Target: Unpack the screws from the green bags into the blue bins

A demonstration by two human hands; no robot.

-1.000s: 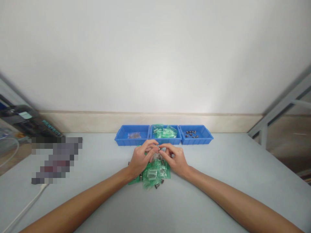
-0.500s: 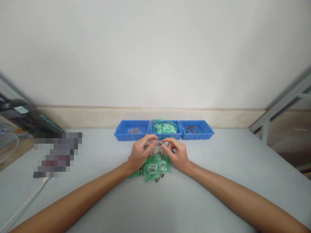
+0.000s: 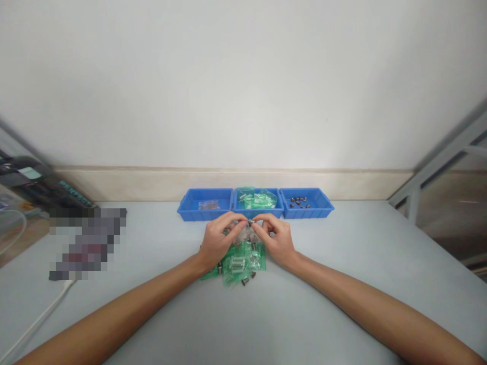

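Note:
My left hand [image 3: 217, 242] and my right hand [image 3: 277, 240] meet above a heap of green plastic bags [image 3: 239, 263] on the grey table. Between the pinched fingertips of both hands sits a small dark metal part [image 3: 250, 223]; a clear little bag [image 3: 243, 235] hangs under it. A few loose metal parts [image 3: 245, 280] lie at the near edge of the heap. Right behind my hands stand three blue bins: the left bin [image 3: 192, 209] with a small bag, the middle bin [image 3: 274, 209] with green bags, the right bin [image 3: 322, 207] with several dark parts.
A pixelated dark object [image 3: 85, 243] lies at the left with a white cable [image 3: 36, 324] running toward me. A dark box [image 3: 49, 187] sits at the far left. A metal frame [image 3: 437, 167] rises at the right. A wall closes the table's far edge.
Both hands stay together over the green bags; the fingers have shifted slightly around the small part. The view has tipped a little, nothing else has moved.

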